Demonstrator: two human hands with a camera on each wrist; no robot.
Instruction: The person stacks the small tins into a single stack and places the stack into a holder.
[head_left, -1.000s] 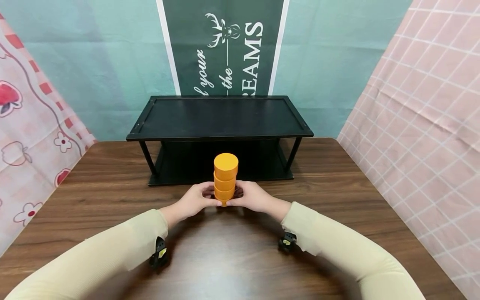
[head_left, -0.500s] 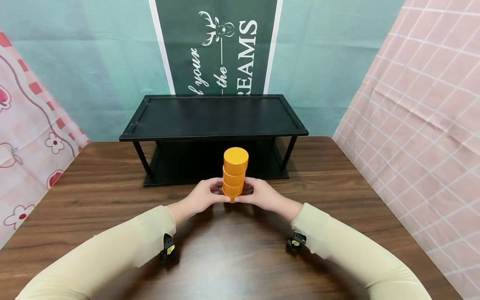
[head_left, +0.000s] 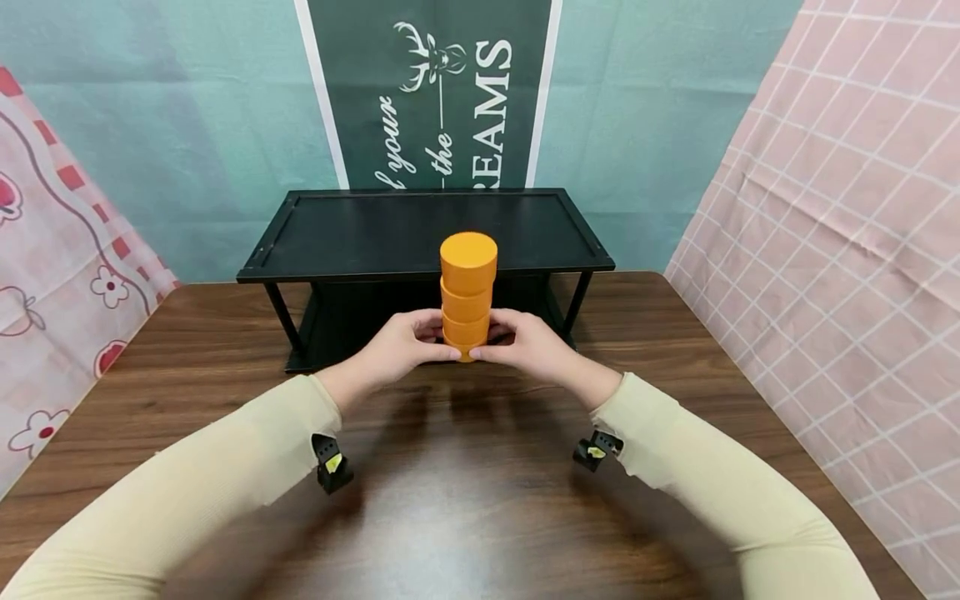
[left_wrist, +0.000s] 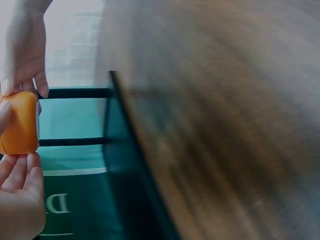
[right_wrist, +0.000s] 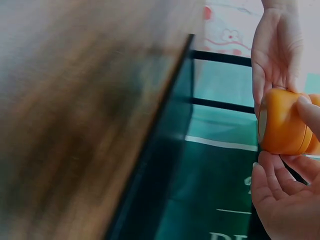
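An upright stack of several orange cylinders [head_left: 467, 279], the top one wider than those below, is held in both hands before the black shelf. My left hand [head_left: 397, 343] grips its lowest part from the left, thumb in front and fingers behind. From the right, my right hand [head_left: 536, 346] grips the same part in the same way. The thumb tips nearly meet at the front. Up close in the right wrist view, the lowest orange piece [right_wrist: 284, 122] has rounded edges and a pale underside. Shadows on the table below show the stack raised off it.
A two-level black shelf [head_left: 360, 237] stands at the back of the brown wooden table [head_left: 420, 517]; the stack overlaps its front edge in the head view. Teal cloth [head_left: 225, 125] hangs behind it, with pink cloths [head_left: 832, 233] on both sides.
Both hands first shift a little right with the stack, relative to the shelf, then lift it off the table. Its top now overlaps the upper shelf in the head view.
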